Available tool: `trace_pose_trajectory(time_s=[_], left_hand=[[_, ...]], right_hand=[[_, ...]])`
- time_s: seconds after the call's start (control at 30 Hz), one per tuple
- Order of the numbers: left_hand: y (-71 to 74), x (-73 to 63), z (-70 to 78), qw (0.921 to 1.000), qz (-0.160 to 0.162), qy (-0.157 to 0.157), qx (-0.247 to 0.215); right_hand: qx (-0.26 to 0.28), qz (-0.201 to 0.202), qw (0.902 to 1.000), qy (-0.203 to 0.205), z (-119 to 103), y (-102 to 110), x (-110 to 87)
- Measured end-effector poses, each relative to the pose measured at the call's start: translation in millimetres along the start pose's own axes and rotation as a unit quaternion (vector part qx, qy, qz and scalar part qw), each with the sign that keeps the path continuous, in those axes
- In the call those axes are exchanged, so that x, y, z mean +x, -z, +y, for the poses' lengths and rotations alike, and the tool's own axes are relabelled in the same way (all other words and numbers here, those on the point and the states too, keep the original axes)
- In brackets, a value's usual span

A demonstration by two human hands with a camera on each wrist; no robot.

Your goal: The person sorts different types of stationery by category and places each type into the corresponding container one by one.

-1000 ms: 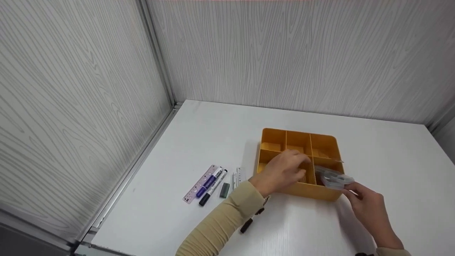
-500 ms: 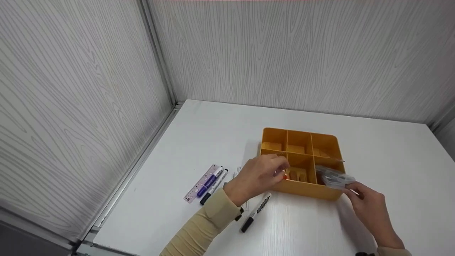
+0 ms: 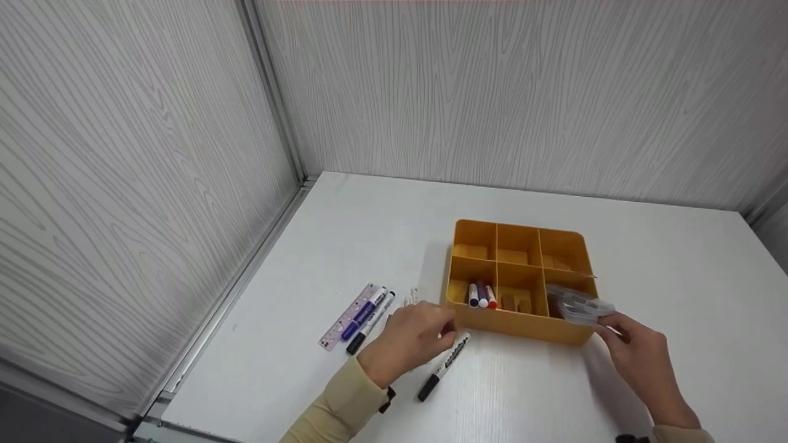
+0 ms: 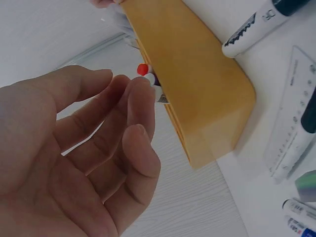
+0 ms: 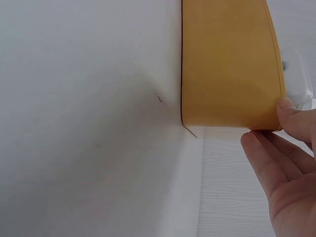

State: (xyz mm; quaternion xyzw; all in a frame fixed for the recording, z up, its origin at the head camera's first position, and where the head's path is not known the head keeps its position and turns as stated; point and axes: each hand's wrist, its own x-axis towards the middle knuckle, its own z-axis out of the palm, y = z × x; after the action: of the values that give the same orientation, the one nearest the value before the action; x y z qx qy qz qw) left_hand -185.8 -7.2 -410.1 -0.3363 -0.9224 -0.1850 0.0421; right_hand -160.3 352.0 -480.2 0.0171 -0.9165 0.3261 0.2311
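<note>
Fingers of the left hand (image 3: 411, 338) hang loosely curved, holding nothing, thumb apart, at lower centre of the head view. Right hand (image 3: 640, 357), lower right, pinches a corner of the yellow divided box (image 3: 517, 326), thumb on the rim; contact with the clear plastic case (image 3: 578, 306) cannot be told. Box sits on the surface, right of frame centre; three markers (image 3: 482, 296) lean in its lower-left compartment, ends up. Black-capped marker (image 3: 446, 366) lies outside, beneath the near wall. Risks, as judged: the case juts over the rim at the lower-right compartment, so a nudge from the right thumb might tip it out; a sideways pull on the corner could skid the box and topple the leaning markers; the left wrist, passing low, might roll the loose marker. Compared with half a second ago: left hand has withdrawn from the box toward lower left, uncovering the three markers, of which only a red end was discernible then; right hand, box and case essentially unchanged.
</note>
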Motion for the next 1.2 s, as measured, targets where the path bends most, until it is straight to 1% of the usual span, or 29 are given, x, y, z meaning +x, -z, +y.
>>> trace_pose_trajectory(time_s=[0.1,0.27,0.33,0.4,0.5,0.6,0.67,0.77,0.93,1.07,1.2], left_hand=[[-11.3,-6.3,-2.3,0.9999,-0.008,0.011,0.005],[-27.0,-13.7,-3.5,0.9973,-0.056,0.048,-0.005],[-32.3,-16.5,-3.5,0.9951,-0.073,0.066,0.000],[-38.0,-18.6,-3.2,0.9932,-0.085,0.079,0.016],[-46.1,-20.3,-2.3,0.9901,-0.099,0.088,0.047],[-52.8,-21.4,-0.9,0.9867,-0.112,0.097,0.067],[-56.0,-22.0,0.0,0.9844,-0.120,0.108,0.070],[-59.7,-22.7,0.4,0.9827,-0.125,0.122,0.061],[-62.1,-24.2,-0.4,0.9845,-0.121,0.121,0.037],[-60.4,-25.1,-1.7,0.9864,-0.119,0.112,0.018],[-57.0,-24.8,-3.7,0.9869,-0.122,0.102,-0.022]], right_hand=[[-0.007,0.001,1.0000,-0.003,0.8,0.1,-0.1],[-0.012,0.002,0.9999,-0.009,2.8,-0.6,-0.7],[-0.008,0.000,0.9999,-0.010,3.2,-0.8,-0.7],[-0.006,0.001,0.9999,-0.010,3.5,-0.9,-0.6],[-0.008,0.003,0.9999,-0.009,3.8,-1.1,-0.4],[-0.007,0.002,1.0000,-0.006,3.7,-1.4,-0.5],[-0.007,0.002,1.0000,-0.005,3.7,-1.5,-0.8],[-0.005,0.003,1.0000,-0.003,3.5,-1.4,-1.0],[-0.002,0.003,1.0000,-0.006,2.7,-1.2,-0.9],[0.002,0.002,1.0000,-0.006,2.5,-1.3,-0.9],[0.014,0.014,0.9998,0.009,4.2,-1.9,-0.5]])
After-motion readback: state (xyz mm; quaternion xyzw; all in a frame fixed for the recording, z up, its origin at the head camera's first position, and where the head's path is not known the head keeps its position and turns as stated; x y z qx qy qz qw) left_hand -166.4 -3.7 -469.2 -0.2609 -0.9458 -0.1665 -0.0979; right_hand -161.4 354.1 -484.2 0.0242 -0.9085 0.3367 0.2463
